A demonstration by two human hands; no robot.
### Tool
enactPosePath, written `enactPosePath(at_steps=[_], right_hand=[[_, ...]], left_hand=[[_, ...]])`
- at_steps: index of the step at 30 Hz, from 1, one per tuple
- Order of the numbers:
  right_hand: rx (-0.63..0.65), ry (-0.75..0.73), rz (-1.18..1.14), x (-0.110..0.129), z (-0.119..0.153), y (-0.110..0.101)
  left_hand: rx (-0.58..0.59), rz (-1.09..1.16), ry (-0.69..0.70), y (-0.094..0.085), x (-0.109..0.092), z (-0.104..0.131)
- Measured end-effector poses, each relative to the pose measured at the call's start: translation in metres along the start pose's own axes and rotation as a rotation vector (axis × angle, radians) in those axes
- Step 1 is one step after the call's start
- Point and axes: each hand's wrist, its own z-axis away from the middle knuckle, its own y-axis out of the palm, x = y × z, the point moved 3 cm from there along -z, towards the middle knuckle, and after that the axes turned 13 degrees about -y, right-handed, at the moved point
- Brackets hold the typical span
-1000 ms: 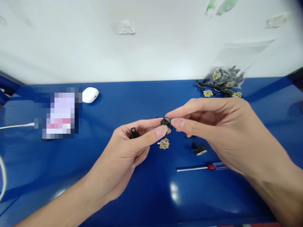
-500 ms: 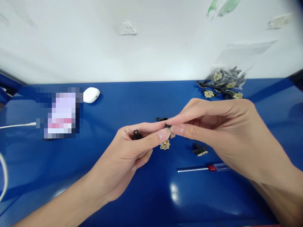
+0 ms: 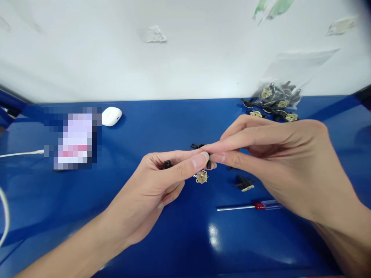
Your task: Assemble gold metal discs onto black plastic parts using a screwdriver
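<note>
My left hand (image 3: 162, 181) is closed, thumb against forefinger, around a small black plastic part (image 3: 167, 164); a looped end shows near the base of the thumb. More black plastic (image 3: 208, 164) peeks out by the thumb tip. There, my right hand (image 3: 278, 158) pinches with thumb and fingertips, touching the left fingers; they mostly hide what it grips, which appears to be the same black part. Just below the fingertips is a gold-coloured gear-like plate (image 3: 201, 177). Behind them lies another black piece (image 3: 197, 146), partly covered.
On the blue table (image 3: 162, 127), a black part with a gold edge (image 3: 245, 183) lies above a red-and-clear-handled screwdriver (image 3: 259, 206). A clear bag (image 3: 279, 96) of similar parts leans at the back right. A white case (image 3: 112, 116) sits beside a blurred-out phone (image 3: 75, 141) on the left.
My right hand's knuckles have shifted slightly right and its fingers have tilted. More of the black plastic shows below the fingertips. The left hand has moved very little.
</note>
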Motion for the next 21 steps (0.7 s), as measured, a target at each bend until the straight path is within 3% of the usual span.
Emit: enactPosePath(at_steps=[8, 15, 21], right_hand=[[0.076, -0.058, 0.050, -0.002, 0.003, 0.001], [0.123, -0.048, -0.015, 0.007, 0.002, -0.001], [0.239, -0.067, 0.033, 0.012, 0.000, -0.004]], left_hand=[[-0.020, 0.009, -0.032, -0.001, 0.000, -0.004], [0.103, -0.036, -0.052, -0.005, -0.004, -0.008], [0.146, -0.108, -0.180, -0.009, -0.004, -0.012]])
